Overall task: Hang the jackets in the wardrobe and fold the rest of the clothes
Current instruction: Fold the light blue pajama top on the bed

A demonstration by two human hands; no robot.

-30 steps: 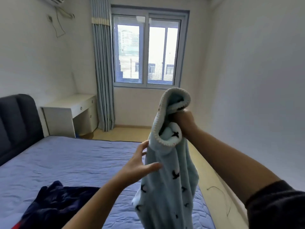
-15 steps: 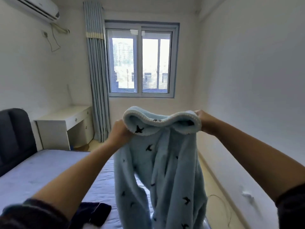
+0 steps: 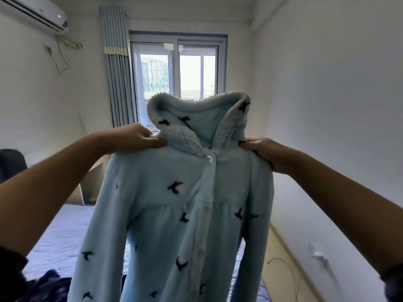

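Note:
A light blue fleece jacket (image 3: pixel 178 205) with small dark bird prints, a hood and a buttoned front hangs spread out in front of me, above the bed. My left hand (image 3: pixel 139 139) pinches its left shoulder beside the collar. My right hand (image 3: pixel 265 152) grips the right shoulder. The front faces me, and both sleeves hang straight down. A dark navy garment (image 3: pixel 50 287) lies crumpled on the bed at the lower left.
The bed (image 3: pixel 63 234) with a pale purple cover lies below and left. A white desk (image 3: pixel 87 190) stands by the grey curtain (image 3: pixel 117 68) and window (image 3: pixel 177 68). A cable (image 3: pixel 290 273) lies on the wooden floor along the right wall.
The jacket has been raised and spread open by its shoulders, so its buttoned front now faces me. Both hands moved up and apart. My view tilted upward.

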